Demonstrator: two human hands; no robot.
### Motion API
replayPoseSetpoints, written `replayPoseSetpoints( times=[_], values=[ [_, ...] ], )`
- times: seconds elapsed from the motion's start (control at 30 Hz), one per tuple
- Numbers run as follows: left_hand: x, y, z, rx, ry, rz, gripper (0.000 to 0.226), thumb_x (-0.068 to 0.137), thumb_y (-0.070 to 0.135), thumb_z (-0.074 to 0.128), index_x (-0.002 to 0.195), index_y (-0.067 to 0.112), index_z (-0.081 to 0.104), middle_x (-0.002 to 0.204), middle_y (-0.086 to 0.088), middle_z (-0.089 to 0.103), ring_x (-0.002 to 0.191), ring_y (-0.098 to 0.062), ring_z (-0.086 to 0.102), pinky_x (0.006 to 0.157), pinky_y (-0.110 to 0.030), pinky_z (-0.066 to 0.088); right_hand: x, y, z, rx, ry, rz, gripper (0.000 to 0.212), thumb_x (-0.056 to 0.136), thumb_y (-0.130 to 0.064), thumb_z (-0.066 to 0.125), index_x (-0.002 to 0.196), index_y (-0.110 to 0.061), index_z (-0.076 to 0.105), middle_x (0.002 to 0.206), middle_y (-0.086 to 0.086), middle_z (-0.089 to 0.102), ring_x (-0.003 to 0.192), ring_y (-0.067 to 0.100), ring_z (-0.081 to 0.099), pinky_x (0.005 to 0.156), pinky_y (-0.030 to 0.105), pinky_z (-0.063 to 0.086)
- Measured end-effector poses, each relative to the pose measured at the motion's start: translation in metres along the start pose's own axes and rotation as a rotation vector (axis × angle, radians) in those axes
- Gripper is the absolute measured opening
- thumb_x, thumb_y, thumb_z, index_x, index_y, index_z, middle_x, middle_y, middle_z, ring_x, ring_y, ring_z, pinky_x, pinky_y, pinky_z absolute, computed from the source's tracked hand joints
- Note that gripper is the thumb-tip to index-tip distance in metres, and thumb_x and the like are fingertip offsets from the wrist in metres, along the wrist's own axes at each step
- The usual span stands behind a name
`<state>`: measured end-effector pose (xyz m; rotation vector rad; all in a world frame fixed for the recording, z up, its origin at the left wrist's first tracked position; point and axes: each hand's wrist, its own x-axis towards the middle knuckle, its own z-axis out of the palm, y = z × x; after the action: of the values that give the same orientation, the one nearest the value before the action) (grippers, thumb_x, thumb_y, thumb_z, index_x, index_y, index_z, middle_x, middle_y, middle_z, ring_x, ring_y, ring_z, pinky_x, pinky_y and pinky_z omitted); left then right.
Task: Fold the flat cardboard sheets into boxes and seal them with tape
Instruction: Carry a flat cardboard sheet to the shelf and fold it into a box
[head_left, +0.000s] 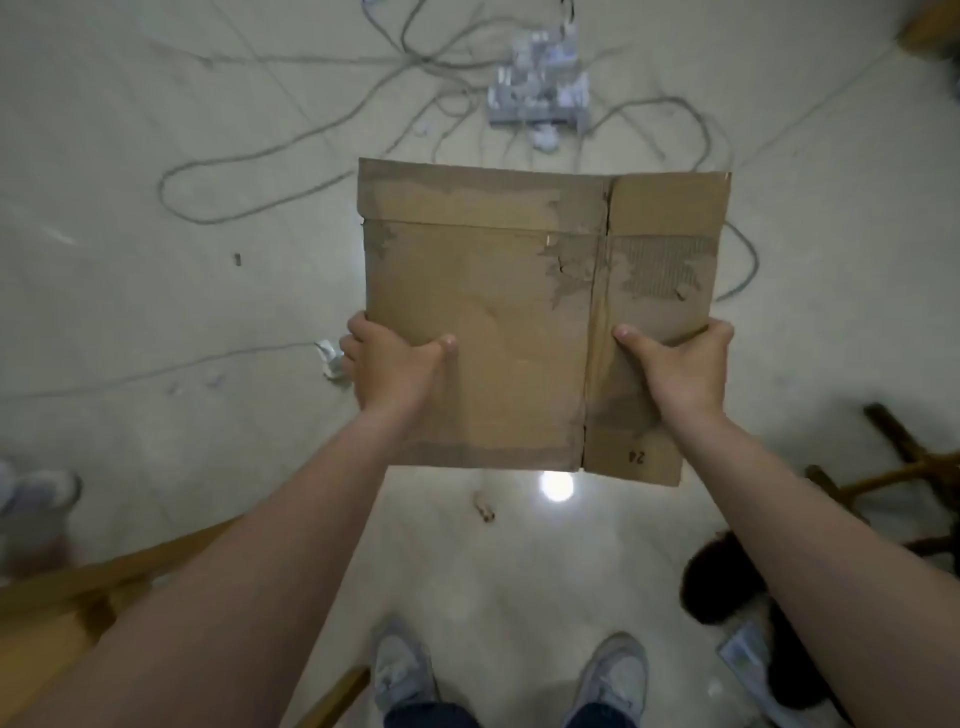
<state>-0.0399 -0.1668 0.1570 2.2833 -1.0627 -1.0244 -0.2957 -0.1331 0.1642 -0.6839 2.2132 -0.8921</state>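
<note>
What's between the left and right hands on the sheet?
Head view: only bare cardboard sheet between left hand and right hand, crossed by a vertical crease nearer the right hand.

Brown cardboard sheet (498, 332) with torn, paler grey patches; pale grey-green floor (156, 260); grey cables (260, 156); light grey shoes (402, 670).

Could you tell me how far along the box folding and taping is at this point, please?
Done: nothing shows yet; no folded box or tape is in view. In hand: the left hand and right hand grip one flattened cardboard sheet by its side edges, above the floor. Left: opening it, folding its flaps, taping.
</note>
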Motion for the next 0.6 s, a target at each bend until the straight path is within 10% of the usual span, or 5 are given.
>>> replayPoseSetpoints(
  times=[0.6],
  values=[
    [-0.11,0.338,-0.442,-0.204,0.19,0.362,0.092,0.077,0.041,0.084,0.144,0.009,0.03,0.146,-0.017,0.037,0.135,-0.04,0.036,0.104,-0.048,0.038,-0.194,-0.483,-0.17,0.252,0.005,-0.343,0.077,0.073,-0.043,0.088,0.124,-0.019,0.036,0.123,-0.001,0.051,0.116,0.023,0.055,0.096,0.044,0.052]
  ],
)
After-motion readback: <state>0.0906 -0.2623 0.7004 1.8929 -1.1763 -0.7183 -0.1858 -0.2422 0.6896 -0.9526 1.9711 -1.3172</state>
